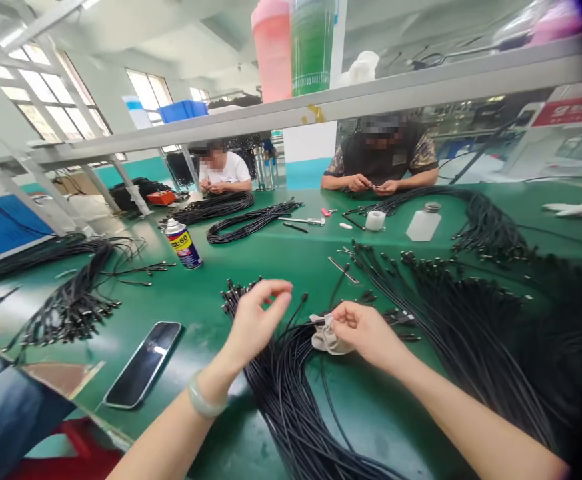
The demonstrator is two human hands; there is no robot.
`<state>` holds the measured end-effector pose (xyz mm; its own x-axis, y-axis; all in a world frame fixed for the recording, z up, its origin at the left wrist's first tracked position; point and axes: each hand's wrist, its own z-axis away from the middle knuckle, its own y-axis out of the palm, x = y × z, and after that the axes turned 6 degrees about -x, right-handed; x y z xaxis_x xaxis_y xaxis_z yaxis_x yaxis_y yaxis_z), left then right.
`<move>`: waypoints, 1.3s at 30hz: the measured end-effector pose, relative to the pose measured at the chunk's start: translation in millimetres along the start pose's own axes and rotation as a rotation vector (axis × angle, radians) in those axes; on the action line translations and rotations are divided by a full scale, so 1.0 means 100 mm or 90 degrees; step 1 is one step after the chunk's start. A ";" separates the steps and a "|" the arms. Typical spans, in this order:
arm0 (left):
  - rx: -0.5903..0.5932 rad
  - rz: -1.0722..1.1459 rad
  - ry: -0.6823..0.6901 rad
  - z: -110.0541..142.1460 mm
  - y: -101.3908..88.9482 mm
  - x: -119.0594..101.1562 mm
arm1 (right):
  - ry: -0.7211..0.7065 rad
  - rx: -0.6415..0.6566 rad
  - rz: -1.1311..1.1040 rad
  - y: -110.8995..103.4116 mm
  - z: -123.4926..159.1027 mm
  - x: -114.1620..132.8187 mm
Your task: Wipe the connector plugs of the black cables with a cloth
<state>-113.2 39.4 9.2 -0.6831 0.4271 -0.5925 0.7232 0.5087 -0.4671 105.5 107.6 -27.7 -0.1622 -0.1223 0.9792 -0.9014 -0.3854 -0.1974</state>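
My left hand is raised over the bundle of black cables, its thumb and forefinger reaching right with a gap between them and no object showing. Several metal-tipped plugs of that bundle stick out beside it. My right hand pinches a crumpled pale cloth. A dark cable end lies against the cloth near my fingertips; whether the fingers grip it too is hidden. A single cable plug stands up between my hands.
A smartphone and a spray can lie left on the green table. Large cable bundles cover the right; others lie left. A white bottle, tape roll and caliper sit farther back. Two people work opposite beneath a shelf.
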 end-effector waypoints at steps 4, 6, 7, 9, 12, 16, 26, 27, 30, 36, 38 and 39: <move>0.141 0.042 -0.018 0.20 0.33 0.09 | 0.042 -0.006 0.001 0.03 0.04 0.04; 0.130 0.045 0.016 0.29 0.40 0.11 | 0.058 -0.003 -0.003 0.04 0.07 0.07; 0.112 0.042 0.045 0.32 0.41 0.11 | 0.061 -0.003 -0.008 0.04 0.08 0.08; 0.079 0.038 0.091 0.35 0.39 0.11 | 0.063 -0.010 -0.039 0.03 0.08 0.10; 0.037 0.047 0.082 0.36 0.36 0.11 | 0.070 -0.033 -0.104 -0.01 0.06 0.11; 0.020 0.065 0.069 0.36 0.35 0.11 | 0.099 0.004 -0.138 -0.02 0.02 0.08; 0.033 0.061 0.116 0.37 0.38 0.11 | 0.109 0.027 -0.093 0.07 0.09 0.08; 0.034 0.059 0.117 0.37 0.38 0.11 | 0.107 0.025 -0.083 0.08 0.09 0.07; 0.042 0.054 0.127 0.38 0.39 0.10 | 0.117 0.050 -0.049 0.06 0.10 0.08; 0.055 0.017 0.153 0.39 0.38 0.11 | 0.022 0.121 0.159 0.01 0.13 0.14; 0.049 0.014 0.160 0.40 0.39 0.11 | -0.043 0.141 0.260 0.01 0.15 0.15; 0.047 0.015 0.161 0.40 0.39 0.10 | -0.077 0.143 0.300 0.01 0.15 0.15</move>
<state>-87.6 33.7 -41.5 -0.6635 0.6158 -0.4249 0.7380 0.4452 -0.5072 107.9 91.6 -14.2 -0.4688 -0.4293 0.7719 -0.6316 -0.4479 -0.6328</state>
